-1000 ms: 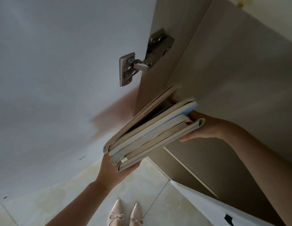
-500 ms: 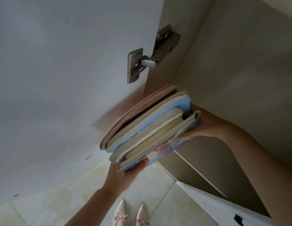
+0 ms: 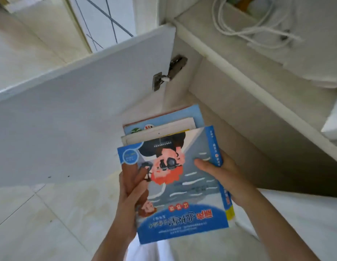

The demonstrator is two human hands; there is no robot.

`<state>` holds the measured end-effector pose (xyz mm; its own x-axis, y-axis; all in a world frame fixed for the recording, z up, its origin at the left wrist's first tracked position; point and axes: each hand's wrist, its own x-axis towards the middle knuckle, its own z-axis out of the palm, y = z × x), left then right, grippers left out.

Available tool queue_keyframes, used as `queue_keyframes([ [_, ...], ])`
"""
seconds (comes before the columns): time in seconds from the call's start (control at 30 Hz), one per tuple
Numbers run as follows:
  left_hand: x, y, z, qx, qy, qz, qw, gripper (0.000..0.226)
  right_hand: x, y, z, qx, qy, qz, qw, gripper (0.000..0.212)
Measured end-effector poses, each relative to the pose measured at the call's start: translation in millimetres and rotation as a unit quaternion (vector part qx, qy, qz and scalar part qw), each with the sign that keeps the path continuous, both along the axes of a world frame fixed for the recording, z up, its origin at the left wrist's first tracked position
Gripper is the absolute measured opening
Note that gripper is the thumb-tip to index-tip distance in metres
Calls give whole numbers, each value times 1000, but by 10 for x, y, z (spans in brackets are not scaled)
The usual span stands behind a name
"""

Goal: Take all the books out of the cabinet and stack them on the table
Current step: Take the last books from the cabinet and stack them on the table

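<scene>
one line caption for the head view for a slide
Both hands, left hand and right hand, hold a stack of books beside the open cabinet door.

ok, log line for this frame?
phase: carry | left hand: gripping books | right hand: gripping books | cabinet door: open | table: unseen

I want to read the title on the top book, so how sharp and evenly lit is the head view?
Head view: bright, even daylight with no hard glare on the top book; its cover art is clear, but the title print is soft and upside down to the camera. Motion blur smears the cables and cabinet edge. Wide-angle distortion bends the cabinet door.
</scene>
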<state>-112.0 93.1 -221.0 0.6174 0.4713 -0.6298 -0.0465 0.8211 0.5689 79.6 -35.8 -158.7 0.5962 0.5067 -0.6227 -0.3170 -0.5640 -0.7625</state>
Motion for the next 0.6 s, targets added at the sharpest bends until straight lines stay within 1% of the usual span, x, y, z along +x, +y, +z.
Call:
queue_keyframes([
  [0.07,-219,-42,330,41,-6,-25,999,74,-226,-81,172,-6,13,-36,999,50],
  [0.1,-314,-61,490,67,-9,-39,997,71,-329,-128,267,-10,12,-49,999,50],
  [0.13,-412,-90,632,90,-10,-50,995,75,-429,-172,362,-9,9,-53,999,48],
  [0.2,-586,-161,920,112,5,-54,992,83,-633,-251,568,12,1,-33,999,27],
  [0.23,-666,-192,1029,124,18,-51,991,87,-719,-291,667,24,1,-24,999,21],
  [0.33,-835,-270,1331,169,54,-54,983,93,-890,-341,919,46,-12,10,999,23],
  [0.4,-925,-331,1468,183,53,-47,981,96,-986,-378,1023,67,-28,22,997,25],
  [0.47,-1020,-387,1590,212,64,-47,974,99,-1082,-421,1134,88,-37,25,995,37],
  [0.57,-1130,-505,1727,266,91,-35,959,103,-1175,-530,1239,136,-56,45,988,78],
  [0.6,-1163,-563,1774,282,90,-24,955,104,-1195,-564,1270,152,-64,61,984,87],
])
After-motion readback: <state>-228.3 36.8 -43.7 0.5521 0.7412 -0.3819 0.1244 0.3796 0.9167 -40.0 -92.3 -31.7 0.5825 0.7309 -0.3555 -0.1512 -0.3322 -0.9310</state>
